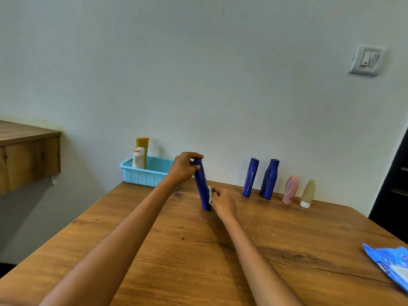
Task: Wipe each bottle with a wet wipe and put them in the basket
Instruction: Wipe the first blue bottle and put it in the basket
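A tall dark blue bottle (202, 188) stands on the wooden table (176, 250), slightly tilted. My left hand (184, 167) grips it at the cap end. My right hand (221, 200) presses a white wet wipe (210, 196) against its lower side. A light blue basket (145, 174) at the table's far left corner holds a yellow bottle (142, 143) and a white bottle (138, 159). Along the wall stand two more blue bottles (250, 177) (269, 180), a pink bottle (290, 189) and a pale yellow-green bottle (308, 193) on its white cap.
A blue wet-wipe pack (390, 266) lies at the table's right edge. A wooden shelf (26, 151) juts out at the left. A wall switch (366, 60) sits upper right. A dark door edge (395, 184) is at the far right.
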